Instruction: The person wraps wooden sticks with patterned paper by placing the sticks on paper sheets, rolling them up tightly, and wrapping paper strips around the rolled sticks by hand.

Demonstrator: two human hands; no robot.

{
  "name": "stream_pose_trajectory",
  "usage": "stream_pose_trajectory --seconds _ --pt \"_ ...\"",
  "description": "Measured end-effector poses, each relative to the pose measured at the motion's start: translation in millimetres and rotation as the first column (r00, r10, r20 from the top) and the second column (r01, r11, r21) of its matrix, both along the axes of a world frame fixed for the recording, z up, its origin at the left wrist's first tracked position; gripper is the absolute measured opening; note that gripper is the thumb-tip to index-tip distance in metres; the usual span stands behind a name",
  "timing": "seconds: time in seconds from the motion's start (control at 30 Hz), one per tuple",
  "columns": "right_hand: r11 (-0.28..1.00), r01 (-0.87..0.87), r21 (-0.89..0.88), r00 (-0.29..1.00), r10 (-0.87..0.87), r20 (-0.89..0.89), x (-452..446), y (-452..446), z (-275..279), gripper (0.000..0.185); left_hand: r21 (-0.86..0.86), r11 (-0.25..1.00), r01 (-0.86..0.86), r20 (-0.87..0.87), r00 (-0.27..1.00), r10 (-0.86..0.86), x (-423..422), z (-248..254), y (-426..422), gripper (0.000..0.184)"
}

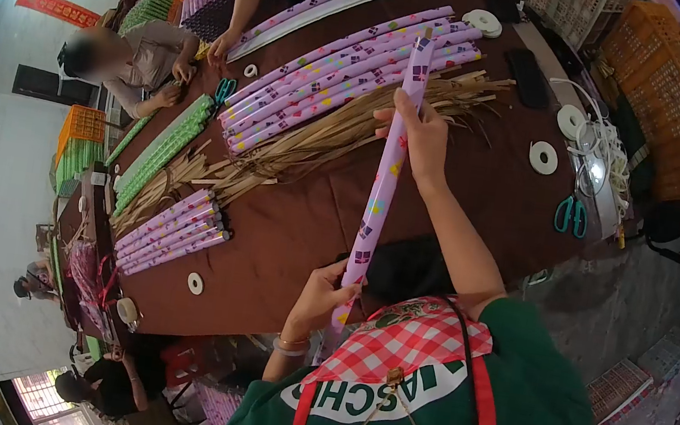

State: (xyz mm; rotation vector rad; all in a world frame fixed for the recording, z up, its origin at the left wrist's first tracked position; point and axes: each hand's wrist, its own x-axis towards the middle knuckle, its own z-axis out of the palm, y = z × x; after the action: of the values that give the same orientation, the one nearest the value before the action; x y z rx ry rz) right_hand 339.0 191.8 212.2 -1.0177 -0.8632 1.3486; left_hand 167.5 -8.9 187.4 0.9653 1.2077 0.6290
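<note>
A long purple patterned roll [379, 192] runs at a steep slant in front of my body. My left hand [317, 298] is closed round its lower end. Nearer the upper end, my right hand [421, 141] grips the same roll, its thumb lying along it. Beyond the right hand, several similar purple rolls [315, 79] lie side by side on the brown table [294, 232]. Long dry brown strips [324, 136] are spread alongside them. A shorter bundle of purple rolls [172, 232] rests at the left.
White tape rolls [543, 158] and blue-handled scissors [571, 216] lie at the right, near a black phone [528, 78] and tangled white cords [604, 154]. Green rolls [161, 153] lie at the left. Co-workers are across the table; one person's hand [222, 46] is near the purple rolls.
</note>
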Motion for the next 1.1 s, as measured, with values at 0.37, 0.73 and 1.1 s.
stream_pose_trajectory --seconds 0.37,0.73,1.1 --pt "0.998 -0.048 0.036 0.997 0.05 -0.064 -2 -3 -11 0.04 0.001 0.999 0.04 0.032 0.999 -0.04 -12 -10 -7 0.021" --pt "1.0 -0.006 0.02 0.999 0.007 -0.033 -1 0 -4 0.049 0.046 0.998 0.041 0.103 0.994 -0.046 -16 -12 -15 0.02" --pt "0.998 -0.047 0.034 0.967 0.055 -0.251 5 -1 -3 0.047 -0.025 0.999 0.034 0.16 0.987 -0.03 -20 -11 -20 0.021"
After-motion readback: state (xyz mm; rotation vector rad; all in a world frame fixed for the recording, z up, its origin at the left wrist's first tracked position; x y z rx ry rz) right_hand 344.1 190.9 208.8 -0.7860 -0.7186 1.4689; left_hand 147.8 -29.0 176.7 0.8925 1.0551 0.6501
